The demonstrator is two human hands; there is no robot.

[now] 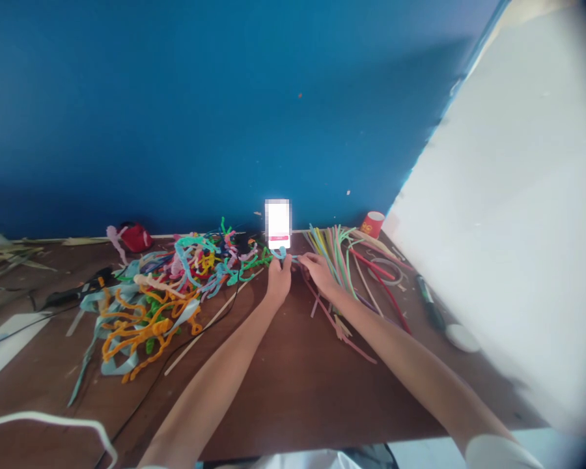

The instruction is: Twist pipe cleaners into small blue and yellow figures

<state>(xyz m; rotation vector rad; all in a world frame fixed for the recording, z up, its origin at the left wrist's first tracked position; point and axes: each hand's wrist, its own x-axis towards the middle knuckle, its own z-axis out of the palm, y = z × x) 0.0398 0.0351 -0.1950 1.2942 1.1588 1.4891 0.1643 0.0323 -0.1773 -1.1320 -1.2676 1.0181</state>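
Note:
My left hand (278, 280) is closed around a light blue pipe cleaner (282, 252) whose coiled end stands above the fingers. To its right, my right hand (317, 268) pinches the other end of the same pipe cleaner, which runs thin between both hands. A lit phone (278, 225) leans against the wall just behind the hands. Left of my hands lies a tangled heap of bent pipe cleaners, with orange ones (149, 332) in front. By the right hand is a bundle of straight, multicoloured pipe cleaners (339, 257).
A red paper cup (372, 224), a marker (430, 303) and a white round object (463, 338) line the right side. At left are a black glue gun (73, 296), a red pouch (135, 237) and a white cable (43, 417). The blue wall (224, 117) closes the table's back.

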